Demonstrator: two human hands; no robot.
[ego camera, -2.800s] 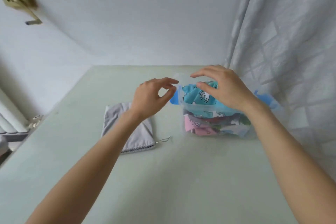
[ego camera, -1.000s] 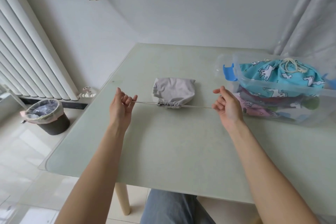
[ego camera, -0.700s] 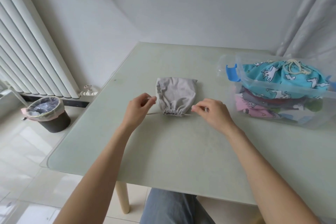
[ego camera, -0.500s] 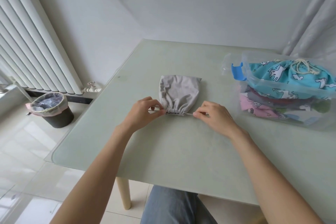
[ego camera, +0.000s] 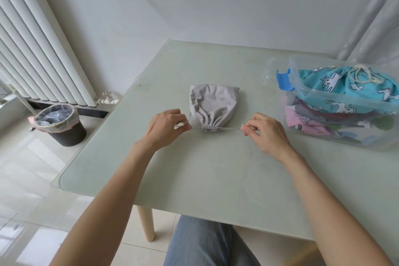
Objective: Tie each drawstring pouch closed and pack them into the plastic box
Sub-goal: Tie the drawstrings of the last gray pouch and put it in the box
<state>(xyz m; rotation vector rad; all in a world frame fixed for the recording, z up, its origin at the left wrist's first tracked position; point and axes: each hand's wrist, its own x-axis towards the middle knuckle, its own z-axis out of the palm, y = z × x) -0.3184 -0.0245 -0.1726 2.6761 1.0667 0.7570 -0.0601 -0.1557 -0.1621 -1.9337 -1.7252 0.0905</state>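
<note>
A grey drawstring pouch lies on the pale green table, its gathered mouth toward me. A thin drawstring runs out both sides of the mouth. My left hand pinches the left end and my right hand pinches the right end, the string stretched taut between them. At the right stands the clear plastic box with a blue latch, holding several pouches; a turquoise animal-print pouch lies on top, tied.
A white radiator lines the left wall, with a lined waste bin on the floor below. A curtain hangs at the right behind the box. My knee is under the table's near edge.
The hands came in close to the pouch mouth, then drew apart again along the string. The pouch mouth is now gathered tighter. The view shifted right and down.
</note>
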